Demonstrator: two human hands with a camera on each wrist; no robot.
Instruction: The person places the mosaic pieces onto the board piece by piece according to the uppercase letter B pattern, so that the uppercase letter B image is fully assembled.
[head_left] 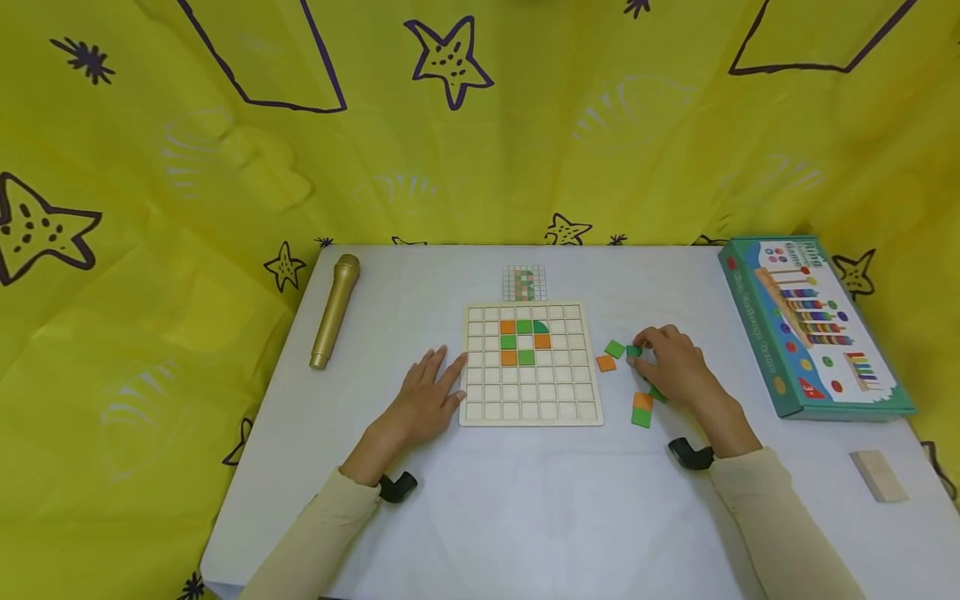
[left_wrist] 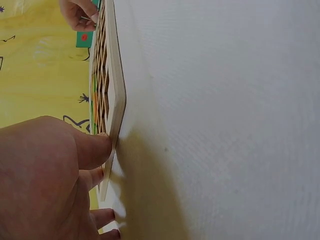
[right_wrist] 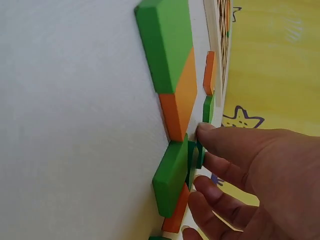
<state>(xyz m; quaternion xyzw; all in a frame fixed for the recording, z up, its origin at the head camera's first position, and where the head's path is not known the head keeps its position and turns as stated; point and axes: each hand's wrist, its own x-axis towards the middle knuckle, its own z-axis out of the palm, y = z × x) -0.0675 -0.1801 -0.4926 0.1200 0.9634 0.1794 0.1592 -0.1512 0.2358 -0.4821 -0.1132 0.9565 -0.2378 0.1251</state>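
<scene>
From the head, we see the left hand (head_left: pixel 424 402) with its fingers spread, touching the left edge of the board (head_left: pixel 558 410). It grips nothing. Seven coloured tiles (head_left: pixel 526 357) sit in the board's squares, around one bare square. A small picture card (head_left: pixel 524 283) lies just above the board, but its little shapes are hard to make out. To the right of the board, the right hand (head_left: pixel 675 368) pinches a dark green tile (head_left: pixel 633 352) between thumb and finger, and its fingertips cover some of it. Near it lie a loose green tile (head_left: pixel 615 348), a loose orange tile (head_left: pixel 606 363) and an orange-and-green pair (head_left: pixel 642 410). Another green piece (head_left: pixel 657 393) is half hidden under the hand. The big game box (head_left: pixel 825 325) is further right. Both sleeves (head_left: pixel 315 533) are cut off at the bottom.

From the left wrist, we see the thumb against the board's edge. The board is so side-on that we can hardly see its tiles. The right hand is cut off at the top.

From the right wrist, we see the dark green tile nearly edge-on at the thumb and finger. Close by, tiles overlap in our view, and one at the bottom is mostly cut off.
</scene>
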